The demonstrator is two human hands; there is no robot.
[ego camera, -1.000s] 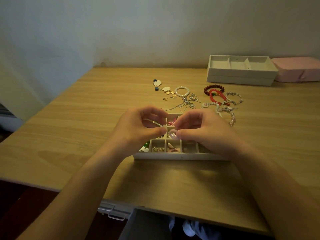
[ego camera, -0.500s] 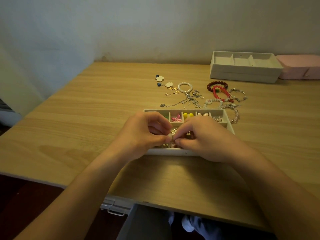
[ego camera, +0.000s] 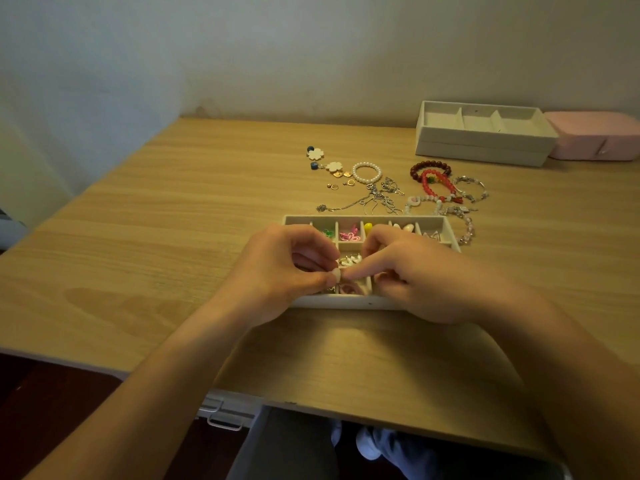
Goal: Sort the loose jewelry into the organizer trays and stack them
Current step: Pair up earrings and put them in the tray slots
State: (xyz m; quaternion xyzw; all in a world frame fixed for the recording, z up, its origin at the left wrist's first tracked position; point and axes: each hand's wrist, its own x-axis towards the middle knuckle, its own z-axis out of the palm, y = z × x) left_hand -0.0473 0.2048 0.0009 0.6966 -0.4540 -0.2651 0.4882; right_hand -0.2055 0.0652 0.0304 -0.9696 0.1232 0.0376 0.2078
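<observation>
The left hand (ego camera: 287, 271) pinched a small, pale, oval bead (ego camera: 336, 273) over the divided tray (ego camera: 346, 301). Just right of the pinch, the right hand (ego camera: 415, 275) curled, its grip impossible to tell.

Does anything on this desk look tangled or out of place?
The silver chains lie in one tangle just behind the compartment tray, and the bracelets beside them overlap in a heap. Nothing looks spilled or broken.

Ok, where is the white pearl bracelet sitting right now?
In the head view, the pearl bracelet lies loose on the table beyond the compartment tray, with gold charms at its left and silver chains just nearer.
</observation>
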